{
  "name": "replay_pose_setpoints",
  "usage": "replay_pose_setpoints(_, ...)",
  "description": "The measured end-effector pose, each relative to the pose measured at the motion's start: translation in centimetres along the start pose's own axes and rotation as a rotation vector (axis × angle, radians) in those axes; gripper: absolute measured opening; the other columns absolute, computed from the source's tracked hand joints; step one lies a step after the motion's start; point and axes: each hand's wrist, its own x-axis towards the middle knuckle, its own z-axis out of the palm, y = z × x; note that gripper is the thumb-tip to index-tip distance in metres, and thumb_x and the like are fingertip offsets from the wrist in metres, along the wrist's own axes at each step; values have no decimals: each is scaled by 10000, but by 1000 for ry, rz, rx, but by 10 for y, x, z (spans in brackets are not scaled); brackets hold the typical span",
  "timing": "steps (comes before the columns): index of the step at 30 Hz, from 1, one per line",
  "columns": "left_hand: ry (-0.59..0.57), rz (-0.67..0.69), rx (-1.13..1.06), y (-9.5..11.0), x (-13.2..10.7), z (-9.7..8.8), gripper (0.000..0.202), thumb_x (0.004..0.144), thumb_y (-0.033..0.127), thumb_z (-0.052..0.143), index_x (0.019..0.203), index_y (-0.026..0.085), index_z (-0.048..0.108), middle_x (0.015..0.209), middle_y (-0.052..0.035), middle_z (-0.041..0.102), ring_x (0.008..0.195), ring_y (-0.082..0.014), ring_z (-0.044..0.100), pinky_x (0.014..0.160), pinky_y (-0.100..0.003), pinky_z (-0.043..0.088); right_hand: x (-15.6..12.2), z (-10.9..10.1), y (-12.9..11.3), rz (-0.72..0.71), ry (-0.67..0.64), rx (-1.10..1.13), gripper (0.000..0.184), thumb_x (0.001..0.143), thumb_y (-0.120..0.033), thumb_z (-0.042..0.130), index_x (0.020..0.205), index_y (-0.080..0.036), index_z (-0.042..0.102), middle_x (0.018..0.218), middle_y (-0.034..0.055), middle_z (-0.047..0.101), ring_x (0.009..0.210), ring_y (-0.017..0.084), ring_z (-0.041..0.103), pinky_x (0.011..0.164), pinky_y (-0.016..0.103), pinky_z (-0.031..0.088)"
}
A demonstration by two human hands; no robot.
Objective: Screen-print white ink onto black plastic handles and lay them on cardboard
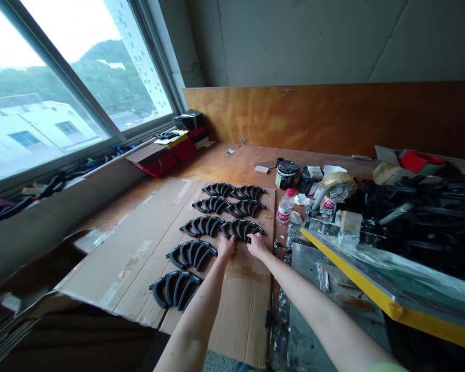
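Note:
Several fan-shaped rows of black curved pieces (191, 254) lie in two columns on a flat sheet of brown cardboard (236, 305). The exact kind of these pieces cannot be made out. At the near end of the right-hand column, my left hand (227, 246) and my right hand (258, 245) grip the two sides of one row of black curved pieces (242, 229). Fingers of both hands are closed around its lower ends. It sits beside another row (202, 226) on its left and touches or nearly touches it.
A red-capped bottle (285, 206) and a black-lidded tub (287, 174) stand right of the cardboard. A screen frame with a yellow edge (349, 266) slants across the right side. A heap of black pieces (422, 217) lies beyond it. Red stacks (166, 160) sit by the window.

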Motion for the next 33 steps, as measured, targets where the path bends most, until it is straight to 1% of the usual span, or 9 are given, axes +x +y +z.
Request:
replay_pose_setpoints(3, -43, -11, -115, -7, -3, 4, 369, 868, 347, 521, 1142, 113, 443, 779, -72, 669, 549, -131, 629, 556, -249, 507, -3, -6, 2, -7, -22, 32, 586, 804, -197, 575, 1377, -184, 453, 1329, 153, 489, 1247, 253, 460, 1033, 347, 346)
replay_pose_setpoints(7, -123, -21, -194, -13, -26, 6, 362, 886, 300, 500, 1188, 115, 429, 708, -26, 630, 513, -105, 598, 555, -241, 508, -33, -15, 0, 13, -32, 98, 678, 765, -235, 628, 1407, -216, 412, 1427, 134, 420, 1262, 266, 457, 1016, 347, 372)
replay_pose_setpoints(11, -180, -2, -216, -27, -62, -2, 374, 866, 281, 513, 1201, 123, 454, 727, -25, 628, 511, -90, 583, 558, -234, 511, -93, -43, 13, -148, 44, 212, 456, 808, -250, 598, 1262, -263, 569, 1283, 43, 583, 1141, 211, 556, 961, 319, 414)
replay_pose_setpoints(14, -203, 15, -309, -51, -91, -12, 366, 758, 316, 630, 1070, 136, 562, 751, -45, 658, 579, -125, 629, 578, -258, 533, -166, -84, 56, -234, 188, 227, 274, 878, -185, 492, 1068, -261, 674, 1086, 1, 681, 1036, 165, 598, 920, 280, 421)
replay_pose_setpoints(20, -120, 26, -344, -82, -155, -11, 418, 610, 430, 708, 928, 167, 642, 734, -39, 677, 617, -163, 641, 560, -286, 544, -321, -165, 205, 278, 451, -290, 284, 863, -63, 411, 936, -174, 662, 957, 106, 664, 973, 221, 561, 858, 320, 413)
replay_pose_setpoints(23, -135, 81, -332, -69, -185, 4, 480, 579, 487, 717, 930, 165, 652, 730, -30, 672, 617, -157, 631, 563, -283, 539, -366, -181, 261, 405, 408, -544, 303, 836, -29, 395, 904, -157, 661, 965, 161, 645, 1030, 290, 511, 843, 398, 389)
replay_pose_setpoints(26, -211, 146, -319, -42, -209, 22, 550, 550, 533, 731, 931, 144, 651, 735, -34, 666, 621, -158, 626, 566, -281, 531, -385, -188, 289, 439, 354, -609, 308, 832, -25, 395, 869, -165, 666, 947, 172, 651, 1029, 303, 497, 836, 427, 366)
replay_pose_setpoints(29, -233, 221, -325, -8, -233, 35, 582, 573, 561, 721, 963, 134, 649, 749, -35, 656, 634, -151, 616, 574, -267, 521, -381, -191, 289, 327, 375, -560, 264, 850, -57, 430, 894, -176, 662, 927, 135, 664, 1030, 280, 499, 861, 416, 346)
replay_pose_setpoints(33, -233, 353, -422, 52, -269, 40, 515, 648, 526, 701, 980, 136, 641, 757, -23, 637, 634, -119, 592, 581, -228, 503, -342, -180, 254, 24, 395, -331, 231, 876, -149, 517, 1071, -202, 630, 1030, 71, 665, 996, 215, 529, 874, 347, 358)
